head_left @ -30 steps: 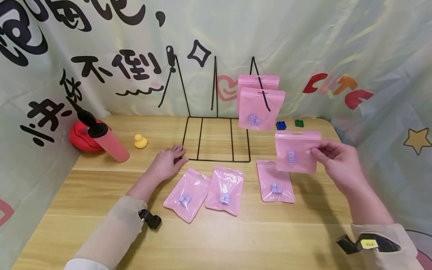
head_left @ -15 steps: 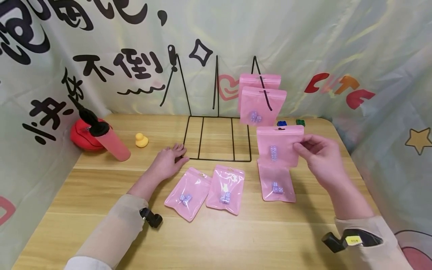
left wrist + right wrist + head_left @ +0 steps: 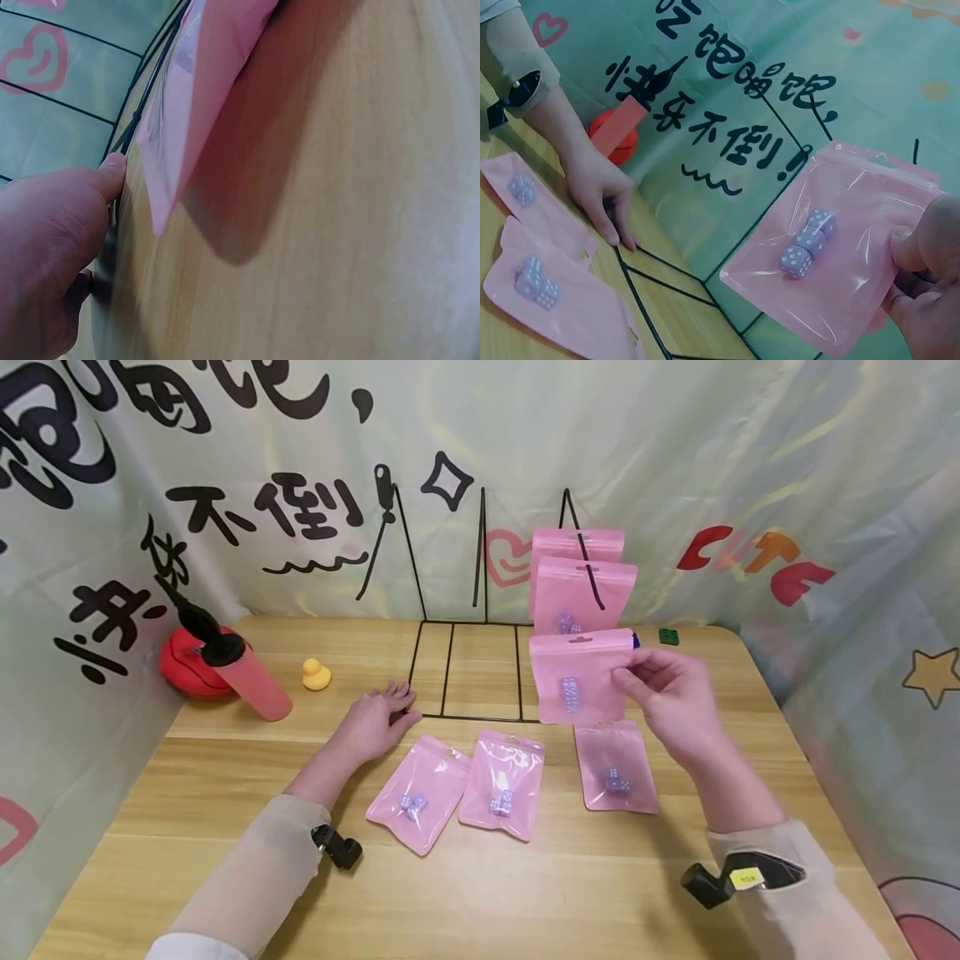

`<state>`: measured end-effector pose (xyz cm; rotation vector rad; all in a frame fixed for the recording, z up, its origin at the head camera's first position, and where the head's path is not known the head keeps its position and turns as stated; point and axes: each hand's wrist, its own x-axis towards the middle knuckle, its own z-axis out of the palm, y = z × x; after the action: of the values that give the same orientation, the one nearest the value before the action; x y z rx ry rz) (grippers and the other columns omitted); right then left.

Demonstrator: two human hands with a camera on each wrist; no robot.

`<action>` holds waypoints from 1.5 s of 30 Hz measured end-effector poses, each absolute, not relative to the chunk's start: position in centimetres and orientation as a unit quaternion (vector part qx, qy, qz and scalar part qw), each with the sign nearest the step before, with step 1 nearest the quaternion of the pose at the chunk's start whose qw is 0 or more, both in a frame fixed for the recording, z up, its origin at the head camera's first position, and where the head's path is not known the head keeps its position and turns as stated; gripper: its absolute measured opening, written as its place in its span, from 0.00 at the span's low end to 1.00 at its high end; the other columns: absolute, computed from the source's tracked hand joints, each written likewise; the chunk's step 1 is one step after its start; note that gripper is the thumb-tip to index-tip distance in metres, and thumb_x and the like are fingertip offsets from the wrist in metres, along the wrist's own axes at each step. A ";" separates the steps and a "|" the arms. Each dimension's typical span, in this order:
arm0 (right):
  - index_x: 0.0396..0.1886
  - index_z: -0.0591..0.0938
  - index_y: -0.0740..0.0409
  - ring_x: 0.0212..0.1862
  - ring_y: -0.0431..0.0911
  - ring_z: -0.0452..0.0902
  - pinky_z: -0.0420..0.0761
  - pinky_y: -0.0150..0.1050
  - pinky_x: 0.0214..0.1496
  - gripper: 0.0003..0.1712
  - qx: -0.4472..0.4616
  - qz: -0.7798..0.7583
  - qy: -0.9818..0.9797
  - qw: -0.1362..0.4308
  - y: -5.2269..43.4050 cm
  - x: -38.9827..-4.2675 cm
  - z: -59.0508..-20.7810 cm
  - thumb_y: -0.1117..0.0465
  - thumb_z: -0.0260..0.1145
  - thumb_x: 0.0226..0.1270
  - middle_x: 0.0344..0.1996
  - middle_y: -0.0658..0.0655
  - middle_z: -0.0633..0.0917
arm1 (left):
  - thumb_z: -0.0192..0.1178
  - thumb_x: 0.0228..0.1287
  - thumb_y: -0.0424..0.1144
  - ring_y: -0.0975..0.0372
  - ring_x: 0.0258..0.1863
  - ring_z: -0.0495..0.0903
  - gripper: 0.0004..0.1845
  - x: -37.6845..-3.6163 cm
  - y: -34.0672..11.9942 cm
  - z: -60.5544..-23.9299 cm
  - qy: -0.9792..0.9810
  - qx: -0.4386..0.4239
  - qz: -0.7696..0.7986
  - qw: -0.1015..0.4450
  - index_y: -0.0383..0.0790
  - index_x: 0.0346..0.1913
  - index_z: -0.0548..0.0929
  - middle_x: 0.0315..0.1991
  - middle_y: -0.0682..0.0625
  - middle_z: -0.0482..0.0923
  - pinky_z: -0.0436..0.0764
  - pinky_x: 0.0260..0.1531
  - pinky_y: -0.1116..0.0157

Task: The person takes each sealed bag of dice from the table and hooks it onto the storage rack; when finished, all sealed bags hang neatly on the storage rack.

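My right hand (image 3: 663,693) pinches a pink zip pouch (image 3: 577,677) (image 3: 832,247) by its right edge, holding it upright in the air just below the right hook of the black wire rack (image 3: 480,668); three purple dice show inside it. Two more pink pouches (image 3: 583,585) hang on that hook behind it. My left hand (image 3: 375,718) (image 3: 52,240) rests flat on the table with its fingertips on the rack's front-left base wire. Three pink pouches with dice lie flat in front of the rack: one at left (image 3: 417,792), one in the middle (image 3: 501,783), one at right (image 3: 615,767).
A red base with a pink pump (image 3: 225,668) and a small yellow duck (image 3: 316,674) stand at the back left of the wooden table (image 3: 480,893). A green brick (image 3: 668,636) lies at the back right. A printed cloth backdrop (image 3: 225,485) surrounds the table.
My right hand has carried its pouch left and slightly up, from over the table's right side to just below the hanging pouches. The left hand has stayed put.
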<state>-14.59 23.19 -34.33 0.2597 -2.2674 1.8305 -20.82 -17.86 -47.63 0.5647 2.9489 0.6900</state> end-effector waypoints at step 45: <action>0.36 0.85 0.71 0.32 0.41 0.81 0.81 0.30 0.34 0.05 0.108 0.706 -0.687 0.137 11.4 -17.8 -33.8 0.80 0.66 0.70 0.29 0.51 0.88 | 0.61 0.80 0.50 0.47 0.78 0.63 0.27 -21.0 -18.0 -48.0 0.954 0.195 0.228 0.013 0.33 0.71 0.79 0.74 0.41 0.68 0.57 0.79 0.43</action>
<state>-17.77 11.37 -33.77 0.3129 -1.9874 2.0424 -21.01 -18.02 -48.04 0.6092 2.9725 0.7094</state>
